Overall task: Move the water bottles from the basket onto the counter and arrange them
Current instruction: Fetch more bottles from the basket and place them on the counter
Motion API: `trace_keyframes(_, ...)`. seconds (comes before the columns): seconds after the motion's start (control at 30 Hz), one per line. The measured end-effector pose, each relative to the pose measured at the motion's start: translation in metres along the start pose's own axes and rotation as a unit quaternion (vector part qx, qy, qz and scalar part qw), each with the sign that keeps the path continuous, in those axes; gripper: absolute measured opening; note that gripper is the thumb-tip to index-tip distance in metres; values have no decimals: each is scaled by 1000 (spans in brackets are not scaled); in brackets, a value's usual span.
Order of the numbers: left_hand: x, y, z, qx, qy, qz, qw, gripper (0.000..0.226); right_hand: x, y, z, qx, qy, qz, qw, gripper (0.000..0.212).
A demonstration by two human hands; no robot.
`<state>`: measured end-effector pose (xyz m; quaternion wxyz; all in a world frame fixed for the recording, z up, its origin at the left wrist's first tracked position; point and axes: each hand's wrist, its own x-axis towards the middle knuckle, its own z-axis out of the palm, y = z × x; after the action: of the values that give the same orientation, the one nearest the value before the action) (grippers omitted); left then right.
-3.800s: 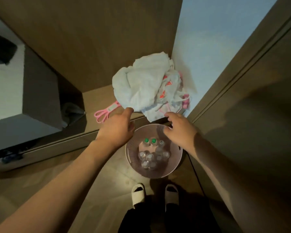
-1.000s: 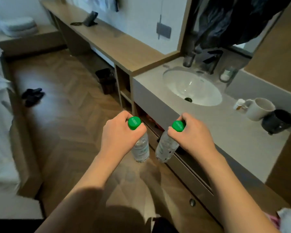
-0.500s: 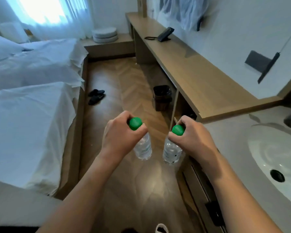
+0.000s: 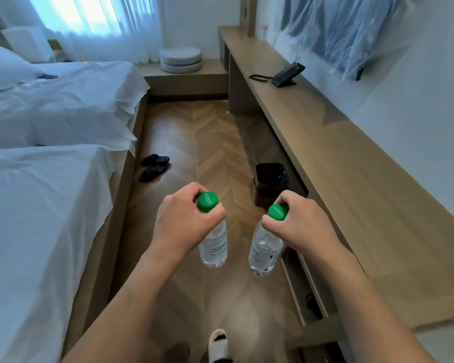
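I hold two clear water bottles with green caps, both hanging upright over the wooden floor. My left hand (image 4: pixel 181 226) grips the neck of the left water bottle (image 4: pixel 214 247). My right hand (image 4: pixel 302 226) grips the neck of the right water bottle (image 4: pixel 264 254), which leans slightly. The long wooden counter (image 4: pixel 351 184) runs along the wall to the right of my right hand, its near edge close to that hand. The basket is out of view.
A black phone (image 4: pixel 286 74) sits far along the counter. A dark waste bin (image 4: pixel 270 183) stands on the floor under the counter's edge. Two white beds (image 4: pixel 37 179) fill the left side, with dark slippers (image 4: pixel 154 166) beside them. My slippered foot (image 4: pixel 219 341) is below.
My view has swung from the basket, past the sink, to the long wooden counter and the beds. Both hands still carry the bottles taken from the basket.
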<state>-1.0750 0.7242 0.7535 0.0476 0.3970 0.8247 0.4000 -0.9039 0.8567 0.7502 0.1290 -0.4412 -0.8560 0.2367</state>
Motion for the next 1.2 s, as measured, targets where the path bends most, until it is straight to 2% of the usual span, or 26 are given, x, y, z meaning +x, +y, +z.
trace_keyframes(0.13, 102, -8, 18, -7, 4, 11, 1000, 18, 94, -10, -3, 21, 33, 4, 999, 24)
trace_keyframes(0.37, 260, -40, 62, -10, -12, -17, 1000, 15, 257, -19, 17, 23, 18, 15, 999, 25)
trace_keyframes(0.53, 385, -58, 87, 9, -4, -7, 1000, 17, 392, -27, 32, 18, 3, -5, 1000, 25)
trace_keyframes(0.63, 461, -61, 87, 36, -17, -5, 999, 21, 472, -44, 30, 26, -2, -12, 1000, 26)
trace_keyframes(0.8, 579, -78, 89, 29, 7, -18, 999, 22, 596, -80, 38, 27, -9, -37, 999, 28)
trace_keyframes(1.0, 727, -131, 97, -5, 7, -27, 1000, 17, 746, -120, 68, 22, -5, -39, 999, 24)
trace_keyframes(1.2, 886, -178, 89, -33, -18, 39, 999, 19, 893, -169, 91, 16, -11, -11, 1000, 23)
